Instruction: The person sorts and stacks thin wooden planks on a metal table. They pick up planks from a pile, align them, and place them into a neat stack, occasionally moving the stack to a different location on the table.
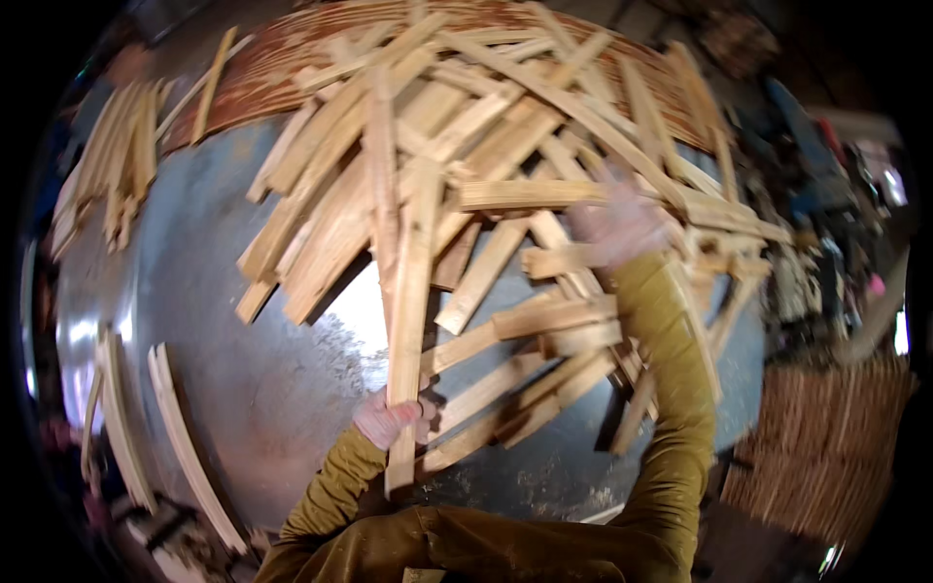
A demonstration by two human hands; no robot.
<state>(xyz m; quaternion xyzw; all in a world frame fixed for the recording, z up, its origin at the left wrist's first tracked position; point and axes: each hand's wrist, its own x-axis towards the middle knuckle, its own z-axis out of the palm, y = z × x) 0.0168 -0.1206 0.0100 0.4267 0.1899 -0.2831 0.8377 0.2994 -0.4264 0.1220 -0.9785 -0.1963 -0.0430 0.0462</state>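
Observation:
My left hand is closed around the near end of a long, pale wooden slat. That slat points away from me, its far part lying over a loose heap of similar slats. Farther off and to the right, my right hand reaches over the heap, smeared by motion. Close to its fingers is a slat lying crosswise, and a shorter wooden piece sits by the wrist. Whether the right hand grips either one cannot be made out.
Under the heap is a grey metal table, with a reddish wood-grained board along its far side. More slats are stacked at the far left, and a few long ones lie at the near left. Bundled wood stands at the right.

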